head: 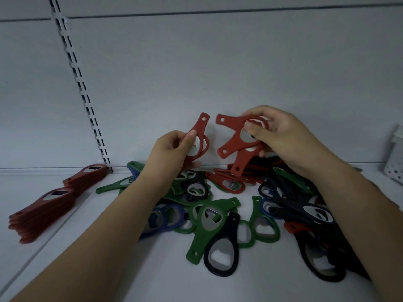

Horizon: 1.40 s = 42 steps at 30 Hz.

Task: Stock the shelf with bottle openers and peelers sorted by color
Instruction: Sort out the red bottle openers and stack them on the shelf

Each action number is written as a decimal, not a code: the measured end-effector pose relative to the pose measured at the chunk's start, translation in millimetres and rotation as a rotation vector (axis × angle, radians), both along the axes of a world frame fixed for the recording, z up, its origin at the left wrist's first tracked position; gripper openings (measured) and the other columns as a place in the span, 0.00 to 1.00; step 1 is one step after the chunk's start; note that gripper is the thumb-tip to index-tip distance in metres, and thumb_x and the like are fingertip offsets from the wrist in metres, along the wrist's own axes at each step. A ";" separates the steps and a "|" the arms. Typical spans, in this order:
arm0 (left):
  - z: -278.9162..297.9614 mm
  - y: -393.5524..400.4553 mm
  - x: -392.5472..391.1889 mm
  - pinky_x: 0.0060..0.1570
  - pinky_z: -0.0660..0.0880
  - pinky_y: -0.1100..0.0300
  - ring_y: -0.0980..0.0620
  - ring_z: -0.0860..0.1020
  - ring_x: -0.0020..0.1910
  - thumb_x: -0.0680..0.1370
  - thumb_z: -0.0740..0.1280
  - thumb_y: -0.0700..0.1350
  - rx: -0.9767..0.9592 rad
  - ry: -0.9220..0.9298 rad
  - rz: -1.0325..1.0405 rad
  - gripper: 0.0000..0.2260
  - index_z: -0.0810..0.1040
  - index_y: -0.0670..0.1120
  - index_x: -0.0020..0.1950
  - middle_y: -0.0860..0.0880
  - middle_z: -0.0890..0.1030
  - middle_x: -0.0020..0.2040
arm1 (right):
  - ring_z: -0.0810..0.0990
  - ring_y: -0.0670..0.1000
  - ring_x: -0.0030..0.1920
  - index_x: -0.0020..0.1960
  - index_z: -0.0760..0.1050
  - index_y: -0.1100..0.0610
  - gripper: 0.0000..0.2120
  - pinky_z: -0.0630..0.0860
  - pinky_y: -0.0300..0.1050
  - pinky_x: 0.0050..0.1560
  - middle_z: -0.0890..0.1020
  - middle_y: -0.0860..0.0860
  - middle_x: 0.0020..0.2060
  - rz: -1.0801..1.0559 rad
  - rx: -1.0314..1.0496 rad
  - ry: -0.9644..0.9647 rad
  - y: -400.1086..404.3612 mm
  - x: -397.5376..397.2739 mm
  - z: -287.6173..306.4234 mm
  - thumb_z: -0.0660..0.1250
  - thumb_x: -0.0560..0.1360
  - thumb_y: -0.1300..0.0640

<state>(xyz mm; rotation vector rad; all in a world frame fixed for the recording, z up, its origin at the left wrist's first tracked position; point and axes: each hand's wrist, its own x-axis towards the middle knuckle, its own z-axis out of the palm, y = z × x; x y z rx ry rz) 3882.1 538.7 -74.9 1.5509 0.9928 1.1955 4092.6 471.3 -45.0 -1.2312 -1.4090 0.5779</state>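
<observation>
Head view: the left hand (172,149) pinches one red opener (199,136) above the shelf (135,269). The right hand (281,136) grips three fanned red openers (231,144). Two red stacks (50,201) lie by the left edge. A mixed pile (220,216) lies mid-shelf, perhaps two dozen.

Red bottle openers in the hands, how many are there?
4. The left hand holds one red plastic bottle opener. The right hand holds three fanned red bottle openers; more could be hidden behind them.
</observation>
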 end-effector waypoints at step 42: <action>9.0 -19.8 -1.4 0.56 0.80 0.45 0.42 0.82 0.56 0.83 0.53 0.60 -0.723 -0.208 -0.914 0.28 0.81 0.40 0.62 0.38 0.81 0.60 | 0.84 0.44 0.41 0.55 0.76 0.50 0.07 0.80 0.38 0.40 0.84 0.45 0.43 0.110 0.056 -0.160 6.1 -23.8 -15.8 0.67 0.78 0.51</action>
